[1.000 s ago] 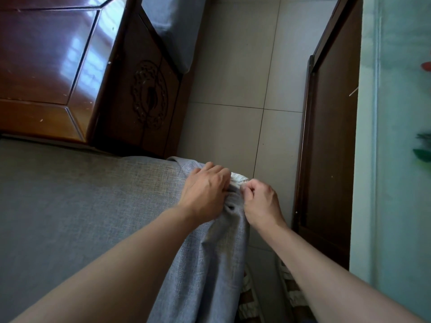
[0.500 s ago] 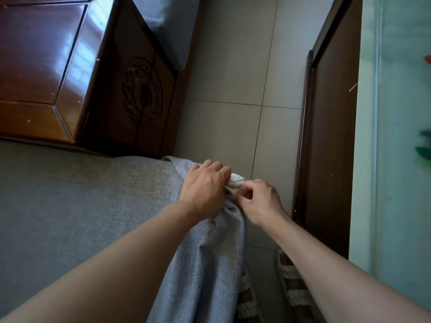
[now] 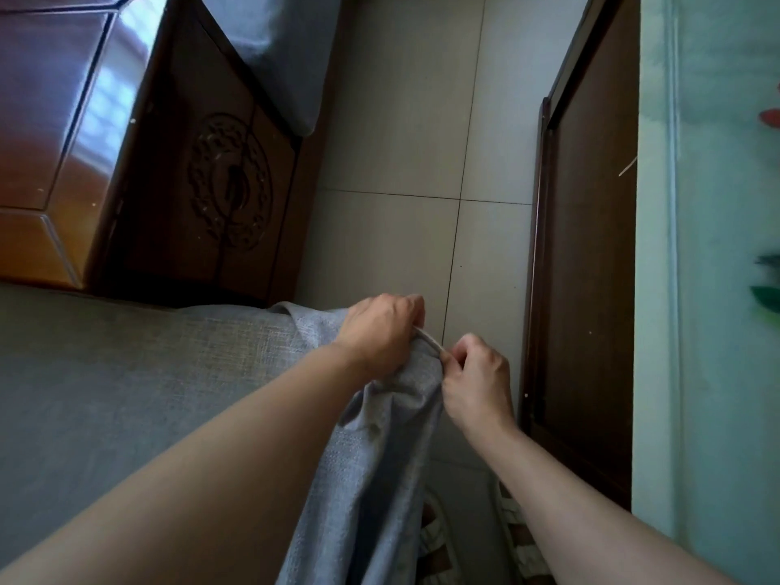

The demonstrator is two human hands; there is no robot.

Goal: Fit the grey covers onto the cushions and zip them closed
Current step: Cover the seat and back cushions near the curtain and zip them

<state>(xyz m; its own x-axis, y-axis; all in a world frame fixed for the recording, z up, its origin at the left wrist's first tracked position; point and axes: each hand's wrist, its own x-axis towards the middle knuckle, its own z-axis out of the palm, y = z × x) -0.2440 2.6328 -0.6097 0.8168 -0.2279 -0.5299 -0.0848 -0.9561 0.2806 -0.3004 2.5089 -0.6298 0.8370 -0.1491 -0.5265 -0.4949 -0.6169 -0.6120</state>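
Both hands [image 3: 426, 352] on grey cover's [image 3: 380, 458] corner; no legible writing.

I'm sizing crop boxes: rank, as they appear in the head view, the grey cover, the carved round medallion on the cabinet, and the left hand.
1. grey cover, by far the largest.
2. carved round medallion and left hand: look alike; the hand is nearer the camera, so unranked.

left hand [image 3: 380, 331] grips grey cover [image 3: 380, 458] | right hand [image 3: 477, 382] pinches its edge

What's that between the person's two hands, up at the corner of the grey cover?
In the head view, a thin pale strip, perhaps a zip edge or piping, spans from the left hand to the right hand, above the grey cover.
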